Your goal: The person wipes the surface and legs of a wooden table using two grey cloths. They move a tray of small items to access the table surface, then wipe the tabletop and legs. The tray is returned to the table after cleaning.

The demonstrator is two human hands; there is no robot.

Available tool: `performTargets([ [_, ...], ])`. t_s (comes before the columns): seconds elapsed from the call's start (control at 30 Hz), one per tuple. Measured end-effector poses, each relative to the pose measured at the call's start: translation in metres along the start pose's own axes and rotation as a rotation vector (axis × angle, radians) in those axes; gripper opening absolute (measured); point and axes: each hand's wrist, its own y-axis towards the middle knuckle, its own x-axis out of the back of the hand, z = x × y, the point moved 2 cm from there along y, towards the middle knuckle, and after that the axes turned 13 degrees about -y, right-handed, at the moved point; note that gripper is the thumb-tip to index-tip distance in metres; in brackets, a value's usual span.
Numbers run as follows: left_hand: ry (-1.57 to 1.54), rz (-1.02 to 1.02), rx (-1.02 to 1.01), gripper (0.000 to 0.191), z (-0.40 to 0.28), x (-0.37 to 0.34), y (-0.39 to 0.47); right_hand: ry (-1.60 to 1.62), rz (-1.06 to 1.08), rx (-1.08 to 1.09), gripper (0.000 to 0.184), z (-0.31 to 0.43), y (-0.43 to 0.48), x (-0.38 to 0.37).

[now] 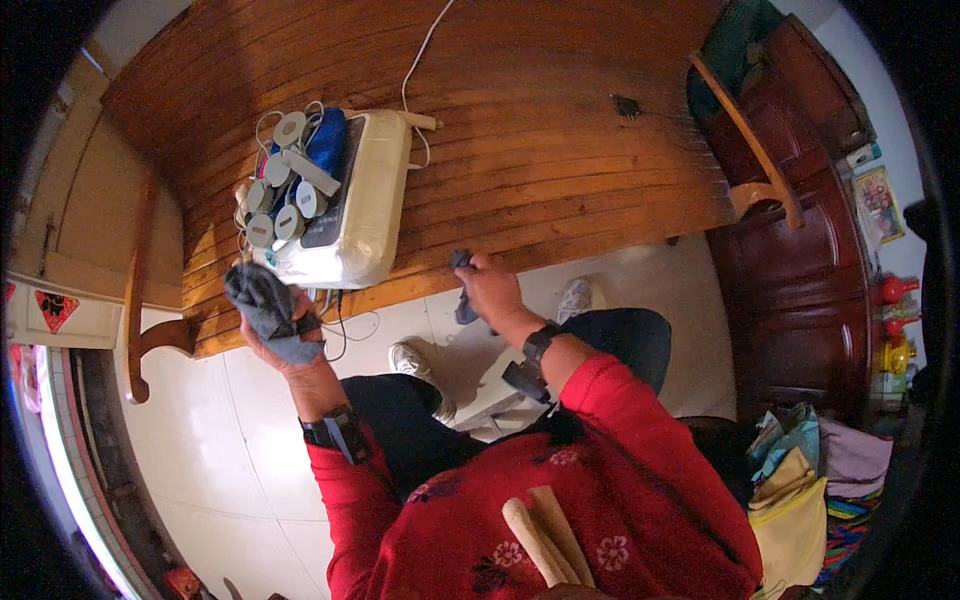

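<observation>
My left hand (294, 375) grips a bunched dark grey cloth (261, 300) beside the front left edge of a slatted wooden bench (525, 187). A smaller dark grey cloth (466, 310) is pinched in my right hand (495, 291), its lower end hanging past the bench's front edge. Between and beyond my hands, a pale box-shaped device (375, 202) with a dark panel, apparently wrapped in clear plastic, sits on the bench. Several round grey discs (289, 223) with cables are heaped on its left side, near a blue item (326, 142).
A white cable (409, 75) runs back across the bench. Curved wooden armrests (139, 300) bound it at both sides. A small dark object (625, 106) lies at the back right. Folded cloths (787, 517) are piled at the lower right, and a dark red cabinet (795, 300) stands on the right.
</observation>
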Motion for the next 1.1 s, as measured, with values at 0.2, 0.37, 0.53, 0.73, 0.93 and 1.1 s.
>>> performTargets([
  [0.2, -0.194, -0.067, -0.082, 0.041, -0.039, 0.009, -0.047, -0.173, -0.002, -0.274, 0.021, -0.131, -0.023, 0.045],
  [0.37, -0.173, -0.105, -0.117, 0.042, -0.040, 0.032, -0.049, -0.214, -0.016, -0.458, 0.021, -0.210, -0.033, 0.057],
  [0.53, 0.048, -0.091, -0.055, 0.039, -0.036, 0.037, -0.034, 0.039, 0.036, -0.514, 0.019, -0.127, -0.017, 0.010],
  [0.73, 0.151, -0.243, -0.066, 0.041, -0.031, 0.047, -0.030, -0.090, -0.061, -0.005, 0.018, -0.018, -0.009, -0.012],
  [0.93, 0.132, -0.187, -0.053, 0.040, -0.038, 0.051, -0.036, -0.173, 0.111, -0.360, 0.024, -0.132, -0.021, 0.035],
  [1.1, 0.080, -0.134, -0.071, 0.040, -0.041, 0.049, -0.033, -0.311, 0.055, -0.557, 0.021, -0.197, -0.026, 0.062],
])
